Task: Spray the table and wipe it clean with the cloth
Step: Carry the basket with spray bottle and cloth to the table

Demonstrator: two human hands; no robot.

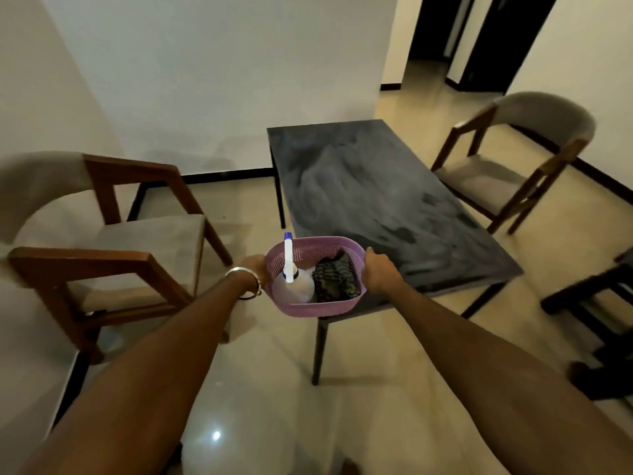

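Hands first: I see both stretched out ahead, each gripping one end of a purple basket (322,305). My left hand (255,267) curls round the basket's left rim, with a metal bangle (245,277) on that wrist; my right hand (378,270) grips the right rim, fingers wrapped over the edge. The basket sits at the near corner of the bench (376,200), though I cannot tell whether it rests on the top or hangs just above it. Inside, on the left, stands a pale spray bottle (294,281) with a white trigger head and a blue tip, upright and poking above the rim. Just beside it on the right lies the cloth (337,277), dark and striped, bunched up against the basket wall. The bench top is dark and streaked with pale, dusty smears. A wooden chair (113,234) with a padded seat stands to the left of the bench, and a second chair (513,166) stands on the far right side. The floor (260,389) is glossy cream tile.
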